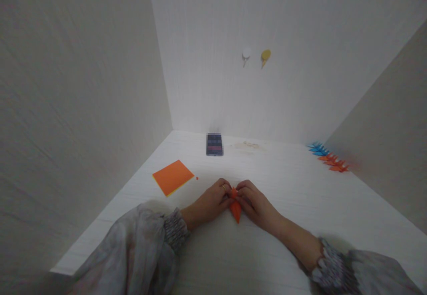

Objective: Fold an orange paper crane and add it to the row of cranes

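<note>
Between my two hands, low over the middle of the white table (267, 250), is a narrow piece of folded orange paper (236, 211). Its pointed end faces me, and my fingers cover part of its upper half. My left hand (215, 199), with a ring on one finger, pinches it from the left. From the right, the thumb and fingers of my right hand (252, 201) close on the same piece. A stack of orange paper sheets (173, 177) with a yellow edge lies to the left, and a tiny orange bit (197, 178) sits by its corner.
A dark, blurred phone-like object (214, 144) stands near the back wall. Blue folded paper shapes (318, 149) and orange folded paper shapes (334, 162) line the right edge. A white hook (246, 54) and a yellow hook (266, 55) are on the back wall. Walls enclose both sides.
</note>
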`<state>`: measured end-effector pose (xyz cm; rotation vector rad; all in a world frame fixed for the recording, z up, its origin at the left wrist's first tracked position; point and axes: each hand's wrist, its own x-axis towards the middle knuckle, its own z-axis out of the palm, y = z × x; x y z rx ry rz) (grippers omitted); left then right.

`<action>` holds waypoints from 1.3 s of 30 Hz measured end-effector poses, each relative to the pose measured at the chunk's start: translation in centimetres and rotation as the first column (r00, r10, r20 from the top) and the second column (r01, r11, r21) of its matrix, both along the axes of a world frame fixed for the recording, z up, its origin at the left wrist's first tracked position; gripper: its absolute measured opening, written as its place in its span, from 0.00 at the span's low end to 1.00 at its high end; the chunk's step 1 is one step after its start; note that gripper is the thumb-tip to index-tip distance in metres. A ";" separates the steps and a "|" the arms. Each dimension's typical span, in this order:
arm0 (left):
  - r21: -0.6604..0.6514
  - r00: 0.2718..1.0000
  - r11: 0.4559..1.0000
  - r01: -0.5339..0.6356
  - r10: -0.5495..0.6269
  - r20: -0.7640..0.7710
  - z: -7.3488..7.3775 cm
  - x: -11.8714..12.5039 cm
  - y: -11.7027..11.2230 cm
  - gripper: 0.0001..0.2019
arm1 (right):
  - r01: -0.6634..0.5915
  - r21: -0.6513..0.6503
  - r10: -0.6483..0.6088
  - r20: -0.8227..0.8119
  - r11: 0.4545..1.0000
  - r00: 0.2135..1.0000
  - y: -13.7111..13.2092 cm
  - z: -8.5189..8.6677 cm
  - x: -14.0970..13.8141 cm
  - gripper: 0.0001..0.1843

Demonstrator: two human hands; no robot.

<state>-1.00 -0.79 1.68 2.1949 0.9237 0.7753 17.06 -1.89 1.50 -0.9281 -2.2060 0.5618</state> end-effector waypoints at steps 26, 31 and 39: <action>-0.671 0.766 0.729 0.138 0.351 0.539 0.4 1.2 -0.3 0.20 | -0.210 -0.587 -0.286 -0.637 0.782 0.716 0.1 -0.3 -1.3 0.19; -0.701 0.800 0.704 0.116 0.352 0.486 0.7 0.9 -0.3 0.21 | -0.253 -0.555 -0.232 -0.657 0.792 0.717 0.0 -0.5 -1.2 0.18; -0.698 0.762 0.694 0.176 0.353 0.543 0.4 0.8 -0.4 0.24 | -0.188 -0.513 -0.136 -0.529 0.838 0.837 -0.2 -0.4 -0.6 0.08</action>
